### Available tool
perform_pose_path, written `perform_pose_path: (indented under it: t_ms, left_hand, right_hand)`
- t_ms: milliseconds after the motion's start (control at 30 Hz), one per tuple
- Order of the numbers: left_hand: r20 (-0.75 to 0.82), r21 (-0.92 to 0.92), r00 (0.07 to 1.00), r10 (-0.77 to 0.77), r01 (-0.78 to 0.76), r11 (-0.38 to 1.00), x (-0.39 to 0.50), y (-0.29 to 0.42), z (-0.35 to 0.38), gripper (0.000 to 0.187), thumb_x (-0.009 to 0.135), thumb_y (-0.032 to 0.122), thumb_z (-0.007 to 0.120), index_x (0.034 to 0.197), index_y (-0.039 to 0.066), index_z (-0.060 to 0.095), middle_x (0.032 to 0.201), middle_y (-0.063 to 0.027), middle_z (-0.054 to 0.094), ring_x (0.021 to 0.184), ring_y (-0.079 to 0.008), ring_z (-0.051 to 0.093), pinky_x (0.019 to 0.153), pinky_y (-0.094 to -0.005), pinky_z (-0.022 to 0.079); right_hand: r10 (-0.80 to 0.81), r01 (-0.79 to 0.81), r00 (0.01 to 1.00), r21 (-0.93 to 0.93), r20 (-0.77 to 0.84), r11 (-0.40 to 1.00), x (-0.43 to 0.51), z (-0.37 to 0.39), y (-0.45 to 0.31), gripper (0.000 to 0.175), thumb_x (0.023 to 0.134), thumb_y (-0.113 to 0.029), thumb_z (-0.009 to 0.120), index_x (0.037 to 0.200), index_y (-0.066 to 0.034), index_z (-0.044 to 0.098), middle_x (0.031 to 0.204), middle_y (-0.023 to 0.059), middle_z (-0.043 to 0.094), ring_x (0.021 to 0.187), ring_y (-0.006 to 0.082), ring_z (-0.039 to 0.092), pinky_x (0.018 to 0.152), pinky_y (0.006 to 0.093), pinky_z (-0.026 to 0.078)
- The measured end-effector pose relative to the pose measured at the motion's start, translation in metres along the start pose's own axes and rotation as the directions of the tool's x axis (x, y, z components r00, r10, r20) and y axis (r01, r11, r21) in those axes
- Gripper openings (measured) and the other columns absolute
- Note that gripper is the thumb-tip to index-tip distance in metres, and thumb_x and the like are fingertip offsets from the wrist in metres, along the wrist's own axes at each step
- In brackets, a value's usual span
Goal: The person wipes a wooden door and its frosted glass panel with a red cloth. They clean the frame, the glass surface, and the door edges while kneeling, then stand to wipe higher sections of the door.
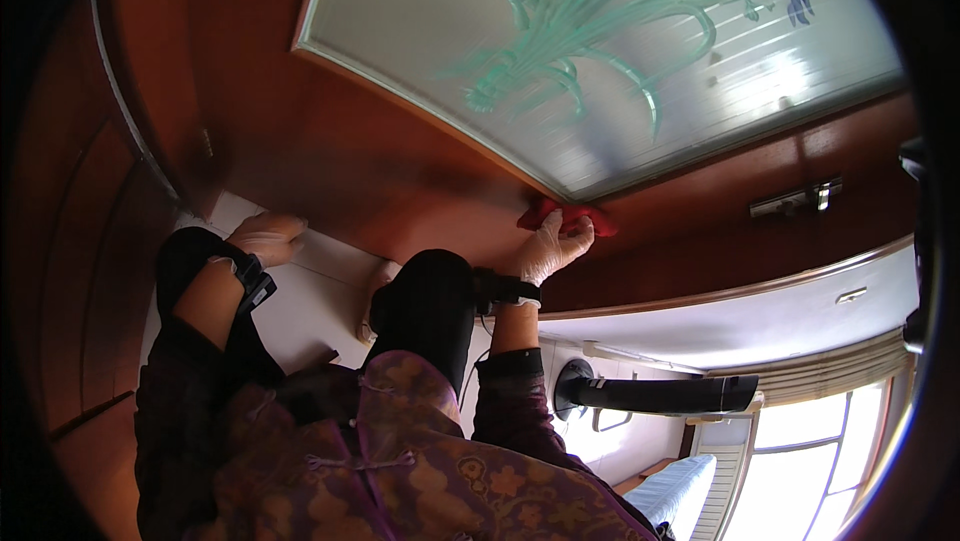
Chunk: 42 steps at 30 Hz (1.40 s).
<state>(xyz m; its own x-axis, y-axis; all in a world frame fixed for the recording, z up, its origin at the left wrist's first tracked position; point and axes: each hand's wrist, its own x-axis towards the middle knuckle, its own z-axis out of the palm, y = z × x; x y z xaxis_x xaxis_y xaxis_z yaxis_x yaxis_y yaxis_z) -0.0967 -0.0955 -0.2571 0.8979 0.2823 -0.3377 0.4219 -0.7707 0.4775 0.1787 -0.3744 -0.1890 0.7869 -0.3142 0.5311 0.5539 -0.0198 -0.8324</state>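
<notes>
My right hand (559, 247), in a thin clear glove, presses a red cloth (534, 214) against a reddish-brown wooden door (420, 188). The cloth lies just below the lower corner of the door's glass panel (420, 8), which carries a green plant design with purple flowers. My left hand (266, 237), gloved too, is by my left knee with its fingers curled. Its palm is turned away, so I cannot tell whether anything is inside. Black straps with small devices circle both wrists.
A metal door handle (795, 199) sits on the door at right. Beyond the door's edge stand a black tower fan (660, 395), a bed with a light blue cover (671, 488) and a bright window (795, 458). Brown wood panelling (97, 241) rises at left above pale floor tiles (319, 301).
</notes>
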Motion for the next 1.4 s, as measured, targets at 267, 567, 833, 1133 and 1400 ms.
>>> perform_pose_path:
  t_ms: [267,567,833,1133,1400]
  left_hand:
    - [-0.03,-0.043,0.999,0.036,-0.037,0.998,-0.006,0.006,-0.01,0.024,0.092,0.018,0.053,0.11,0.004,0.061,0.109,-0.0218,0.066,0.106,-0.0411,0.062,0.091,-0.0487,0.05]
    - [-0.037,-0.083,0.999,0.006,-0.01,0.997,-0.013,0.004,-0.013,0.027,0.092,0.016,0.053,0.115,0.005,0.062,0.116,-0.0206,0.065,0.113,-0.0393,0.06,0.096,-0.0466,0.048]
    - [-0.027,-0.084,0.998,0.051,-0.053,0.995,-0.01,0.013,-0.016,0.029,0.092,0.017,0.053,0.117,0.005,0.063,0.115,-0.0205,0.065,0.111,-0.0394,0.062,0.096,-0.0467,0.049]
    - [-0.062,-0.312,0.992,0.111,-0.125,0.942,-0.013,0.011,-0.015,0.04,0.095,0.027,0.057,0.127,0.004,0.059,0.127,-0.0183,0.063,0.121,-0.0344,0.059,0.104,-0.0426,0.044]
    - [-0.339,-0.924,0.849,0.406,-0.381,0.025,-0.017,-0.004,-0.05,0.048,0.101,0.051,0.051,0.118,0.007,0.058,0.1,-0.0004,0.058,0.094,-0.0119,0.054,0.083,-0.0275,0.044]
  right_hand:
    - [0.221,-0.212,0.975,0.218,-0.017,0.953,-0.006,-0.003,-0.018,0.041,0.092,0.002,0.063,0.128,-0.0109,0.047,0.121,0.0059,0.049,0.106,0.0207,0.053,0.09,0.0367,0.052]
    - [0.251,-0.247,0.968,0.151,-0.008,0.957,-0.027,0.01,0.001,0.038,0.091,0.004,0.064,0.123,-0.0076,0.047,0.116,0.0049,0.049,0.104,0.0182,0.051,0.093,0.0311,0.047]
    - [0.046,-0.018,0.945,-0.089,0.323,0.996,-0.071,0.043,-0.019,0.033,0.086,-0.005,0.069,0.115,-0.0038,0.053,0.113,0.0075,0.046,0.1,0.0189,0.047,0.091,0.0346,0.043]
    - [-0.026,0.236,0.626,-0.158,0.78,0.959,-0.094,0.092,-0.069,0.031,0.082,-0.004,0.069,0.112,-0.0039,0.058,0.12,0.015,0.051,0.107,0.0267,0.057,0.09,0.0365,0.049]
    - [0.101,-0.939,-0.088,-0.116,0.991,0.323,-0.156,0.137,-0.136,0.03,0.087,-0.003,0.066,0.116,-0.0038,0.059,0.121,0.0131,0.064,0.112,0.0262,0.062,0.099,0.0423,0.051]
